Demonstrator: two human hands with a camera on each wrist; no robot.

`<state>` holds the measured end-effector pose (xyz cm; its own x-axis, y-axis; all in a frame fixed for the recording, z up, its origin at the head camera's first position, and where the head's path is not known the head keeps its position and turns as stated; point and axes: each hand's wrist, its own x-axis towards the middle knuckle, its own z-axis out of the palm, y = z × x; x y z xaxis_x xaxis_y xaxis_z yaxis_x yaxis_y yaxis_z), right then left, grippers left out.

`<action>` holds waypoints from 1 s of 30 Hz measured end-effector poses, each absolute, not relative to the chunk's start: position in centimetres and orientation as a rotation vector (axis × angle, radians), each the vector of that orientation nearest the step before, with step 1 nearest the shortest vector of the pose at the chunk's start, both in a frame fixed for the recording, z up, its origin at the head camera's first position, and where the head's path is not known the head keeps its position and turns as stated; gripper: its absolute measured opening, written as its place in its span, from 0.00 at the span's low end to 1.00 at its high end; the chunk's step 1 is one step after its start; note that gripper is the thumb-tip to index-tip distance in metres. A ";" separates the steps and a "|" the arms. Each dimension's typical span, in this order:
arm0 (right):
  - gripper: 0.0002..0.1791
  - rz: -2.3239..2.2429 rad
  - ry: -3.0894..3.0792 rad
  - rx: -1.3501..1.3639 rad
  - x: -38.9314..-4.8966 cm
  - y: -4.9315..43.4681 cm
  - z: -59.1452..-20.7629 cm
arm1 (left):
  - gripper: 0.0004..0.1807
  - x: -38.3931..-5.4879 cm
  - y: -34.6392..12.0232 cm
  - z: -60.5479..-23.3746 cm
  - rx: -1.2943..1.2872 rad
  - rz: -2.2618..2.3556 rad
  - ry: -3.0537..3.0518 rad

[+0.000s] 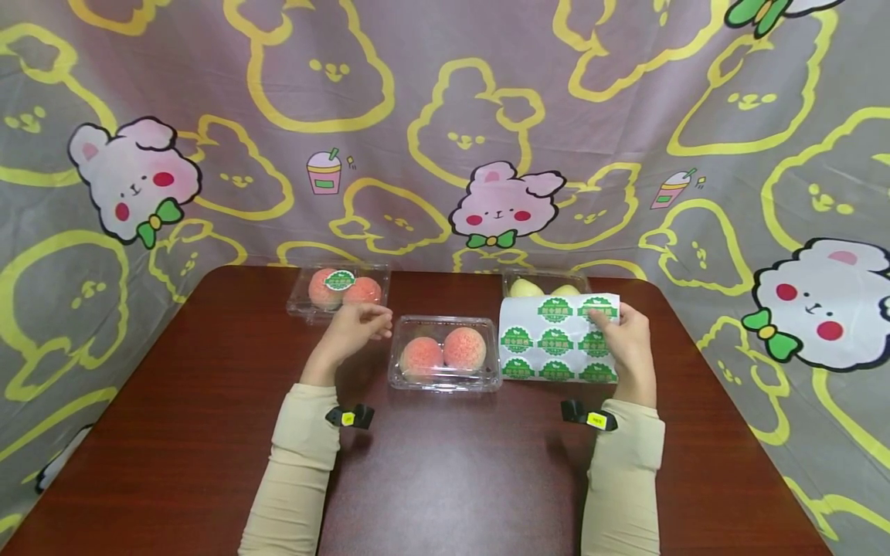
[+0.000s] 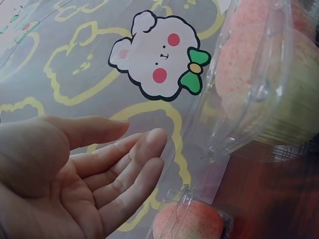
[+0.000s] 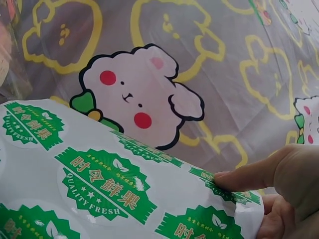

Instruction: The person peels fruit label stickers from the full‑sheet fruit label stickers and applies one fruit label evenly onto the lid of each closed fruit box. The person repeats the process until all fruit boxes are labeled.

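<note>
A sheet of round green stickers [image 1: 554, 332] is in my right hand [image 1: 629, 340], pinched at its right edge with the thumb on the printed front. The upper left spot on the sheet is bare white. My left hand [image 2: 65, 184] holds nothing; its fingers are loosely bent, thumb apart. It hovers just left of a closed clear plastic box [image 1: 445, 384] with two peaches [image 1: 464, 349] inside. No sticker shows on that box's lid.
Back left stands another clear box [image 1: 299, 303] of peaches, with a green sticker [image 1: 340, 280] on its lid. A box of yellow-green pears [image 1: 526, 288] is partly hidden behind the sheet. A patterned curtain [image 1: 417, 46] hangs behind the brown table [image 1: 174, 432].
</note>
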<state>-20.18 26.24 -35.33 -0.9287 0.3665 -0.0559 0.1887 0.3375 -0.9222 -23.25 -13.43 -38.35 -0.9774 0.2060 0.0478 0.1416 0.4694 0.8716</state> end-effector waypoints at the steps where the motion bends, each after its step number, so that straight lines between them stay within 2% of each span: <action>1: 0.18 1.648 -2.423 -0.511 -20.2 26.2 -35.3 | 0.16 -23.3 -13.4 -38.3 0.311 1.555 2.643; 17: 0.13 1.644 -2.233 -0.504 -19.9 25.6 -34.6 | 0.15 -23.1 -13.2 -38.1 0.349 1.618 2.661; 26: 0.03 1.675 -2.102 -0.511 -19.6 25.2 -34.2 | 0.14 -23.0 -13.2 -37.9 0.377 1.658 2.667; 30: 0.03 1.730 -2.022 -0.483 -19.5 24.9 -34.0 | 0.14 -22.9 -13.1 -37.7 0.382 1.662 2.672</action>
<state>-19.49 24.95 -34.02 -0.8453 0.5252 0.0983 -0.0158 0.1594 -0.9871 -22.89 -13.13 -37.67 -0.9706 0.1883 0.1499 0.2177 0.4211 0.8805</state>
